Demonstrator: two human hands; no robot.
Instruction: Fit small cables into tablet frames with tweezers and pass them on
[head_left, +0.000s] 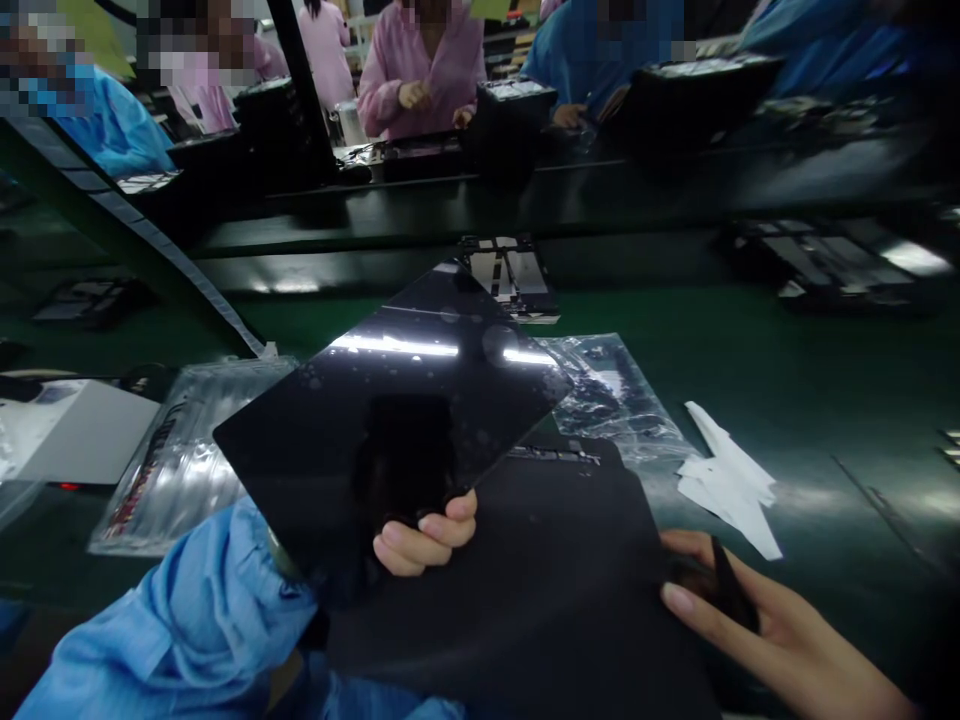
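A glossy dark panel (300, 430) is tilted above the bench, with light strips reflected in it. My left hand (427, 535) holds it from beneath, the fingers curled over its lower edge; the rest of that hand is hidden behind the panel. Under it lies a matte black mat (555, 580), with a thin slotted strip (555, 455) near its top edge. My right hand (780, 620) is at the mat's right edge, thumb and fingers curved round a small dark object (731, 590) that I cannot make out clearly.
Clear plastic packaging (187, 450) and a white box (79, 430) are at left. A clear bag (622, 400) and crumpled white paper (727, 475) lie right of the panel. Device parts (514, 280) sit beyond. Several people in pink or blue work across the line.
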